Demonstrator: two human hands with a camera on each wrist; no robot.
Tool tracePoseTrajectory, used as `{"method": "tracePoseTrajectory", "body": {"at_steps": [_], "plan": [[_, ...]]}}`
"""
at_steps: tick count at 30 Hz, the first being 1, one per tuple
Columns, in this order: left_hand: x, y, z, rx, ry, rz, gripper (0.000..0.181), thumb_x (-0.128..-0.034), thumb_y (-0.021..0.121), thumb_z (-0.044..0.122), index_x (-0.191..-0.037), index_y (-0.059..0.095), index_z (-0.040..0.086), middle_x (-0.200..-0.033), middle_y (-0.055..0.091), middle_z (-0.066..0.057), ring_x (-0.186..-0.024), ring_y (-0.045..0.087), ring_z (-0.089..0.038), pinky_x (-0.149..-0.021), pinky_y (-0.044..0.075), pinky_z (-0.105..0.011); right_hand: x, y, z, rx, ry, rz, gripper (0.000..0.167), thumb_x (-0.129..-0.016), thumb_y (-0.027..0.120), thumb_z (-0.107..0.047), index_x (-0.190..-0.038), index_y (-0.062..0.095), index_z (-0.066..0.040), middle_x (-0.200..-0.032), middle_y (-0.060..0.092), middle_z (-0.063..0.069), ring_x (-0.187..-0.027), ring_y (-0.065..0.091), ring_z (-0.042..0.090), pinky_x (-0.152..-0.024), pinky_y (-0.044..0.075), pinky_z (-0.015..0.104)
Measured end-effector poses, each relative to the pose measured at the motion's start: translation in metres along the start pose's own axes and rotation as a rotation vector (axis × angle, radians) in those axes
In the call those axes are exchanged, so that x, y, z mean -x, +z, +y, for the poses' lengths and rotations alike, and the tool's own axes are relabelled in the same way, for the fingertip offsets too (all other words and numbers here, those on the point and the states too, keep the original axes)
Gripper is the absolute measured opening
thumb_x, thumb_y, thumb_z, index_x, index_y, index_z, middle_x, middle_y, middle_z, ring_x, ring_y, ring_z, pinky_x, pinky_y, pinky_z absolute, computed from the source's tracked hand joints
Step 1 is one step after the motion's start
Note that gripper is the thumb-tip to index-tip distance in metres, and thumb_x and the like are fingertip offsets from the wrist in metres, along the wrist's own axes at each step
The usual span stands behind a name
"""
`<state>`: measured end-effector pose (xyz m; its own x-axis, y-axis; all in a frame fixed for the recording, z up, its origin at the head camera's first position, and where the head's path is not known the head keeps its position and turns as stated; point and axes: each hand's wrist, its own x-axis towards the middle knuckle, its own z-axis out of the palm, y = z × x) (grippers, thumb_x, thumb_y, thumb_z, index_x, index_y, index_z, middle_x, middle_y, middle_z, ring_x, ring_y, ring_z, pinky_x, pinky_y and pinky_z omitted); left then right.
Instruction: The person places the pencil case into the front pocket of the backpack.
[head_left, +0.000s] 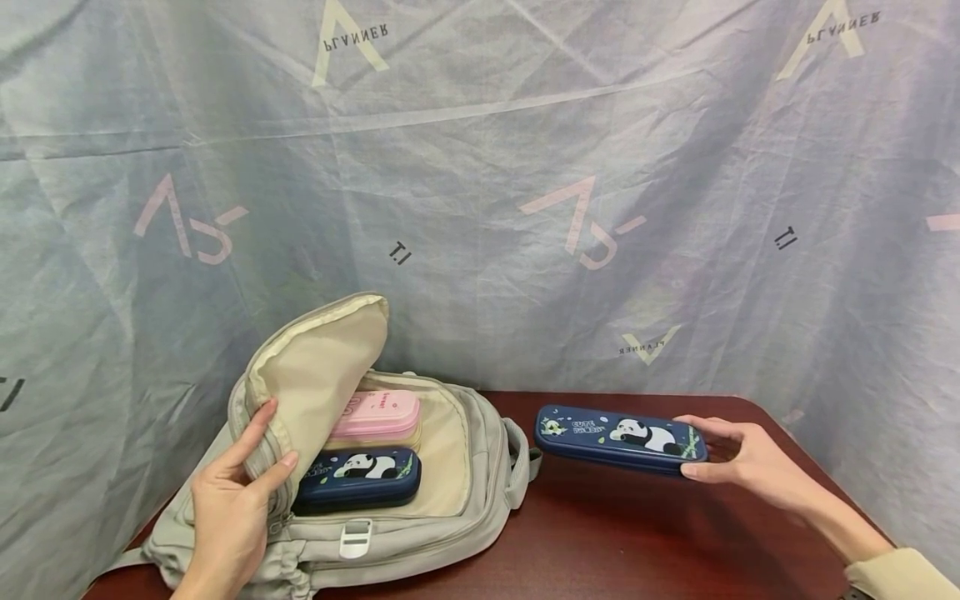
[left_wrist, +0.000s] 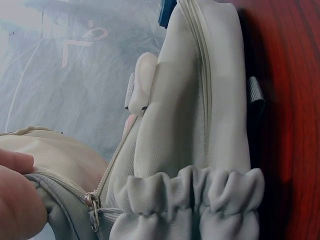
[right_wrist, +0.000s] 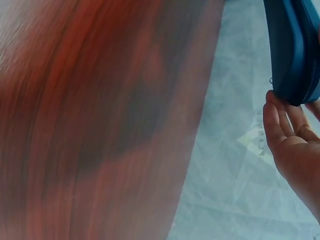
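A light grey backpack (head_left: 480, 500) lies on its back on the table, unzipped. My left hand (head_left: 232, 500) pinches the edge of its raised front flap (head_left: 322, 367) between thumb and fingers. Inside the opening are a navy panda pencil case (head_left: 375, 477) and, behind it, a pink pencil case (head_left: 382, 412) on top of a yellowish one (head_left: 412, 437); the flap hides their left ends. My right hand (head_left: 738, 454) grips the right end of another navy panda pencil case (head_left: 622, 437), held above the table to the right of the backpack. In the right wrist view this pencil case (right_wrist: 295, 50) shows its zipped side.
The dark red wooden table (head_left: 600, 533) ends at a rounded back right corner. A grey printed cloth (head_left: 480, 208) hangs behind and at both sides. A strap loop (head_left: 517, 462) sticks out from the backpack's right end, and a white buckle (head_left: 356, 539) sits on its front.
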<state>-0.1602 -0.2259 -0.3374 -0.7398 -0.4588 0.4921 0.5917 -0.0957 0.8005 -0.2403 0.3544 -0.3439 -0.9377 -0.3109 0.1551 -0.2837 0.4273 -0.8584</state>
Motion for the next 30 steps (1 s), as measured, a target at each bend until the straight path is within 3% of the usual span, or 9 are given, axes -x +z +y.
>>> {"method": "tracePoseTrajectory", "body": {"at_steps": [9, 14, 23, 30], "plan": [[0.0, 0.001, 0.0, 0.006, 0.013, -0.006, 0.067, -0.0799, 0.058, -0.038, -0.141, 0.058, -0.01, -0.142, 0.066, 0.0, -0.155, 0.028, -0.019, -0.124, 0.024, -0.026, -0.006, 0.012, -0.011, -0.03, 0.001, -0.028, 0.07, -0.094, 0.08, -0.013, -0.154, 0.048, 0.004, -0.138, 0.06, 0.024, -0.105, 0.072, 0.023, -0.082, 0.062, 0.035], [0.0, 0.0, -0.001, 0.0, 0.009, -0.006, 0.066, -0.0802, 0.058, -0.038, -0.141, 0.058, -0.011, -0.143, 0.066, 0.0, -0.156, 0.028, -0.019, -0.125, 0.021, -0.028, -0.011, 0.021, -0.015, -0.113, -0.013, -0.077, 0.069, -0.094, 0.078, -0.008, -0.154, 0.047, 0.006, -0.134, 0.062, 0.025, -0.106, 0.072, 0.027, -0.083, 0.063, 0.039], [0.0, -0.001, -0.001, -0.01, 0.007, -0.005, 0.067, -0.0801, 0.058, -0.038, -0.141, 0.058, -0.011, -0.144, 0.065, 0.0, -0.156, 0.026, -0.019, -0.126, 0.02, -0.028, -0.022, 0.046, -0.029, -0.187, -0.057, -0.132, 0.069, -0.093, 0.079, -0.006, -0.152, 0.048, 0.009, -0.135, 0.06, 0.026, -0.106, 0.072, 0.028, -0.083, 0.063, 0.039], [0.0, -0.001, -0.001, -0.013, 0.004, -0.007, 0.067, -0.0806, 0.058, -0.038, -0.141, 0.058, -0.01, -0.144, 0.065, -0.001, -0.156, 0.027, -0.019, -0.125, 0.021, -0.027, -0.032, 0.065, -0.036, -0.208, -0.048, -0.153, 0.069, -0.092, 0.081, -0.008, -0.151, 0.05, 0.006, -0.137, 0.058, 0.026, -0.108, 0.07, 0.031, -0.084, 0.063, 0.04]]}}
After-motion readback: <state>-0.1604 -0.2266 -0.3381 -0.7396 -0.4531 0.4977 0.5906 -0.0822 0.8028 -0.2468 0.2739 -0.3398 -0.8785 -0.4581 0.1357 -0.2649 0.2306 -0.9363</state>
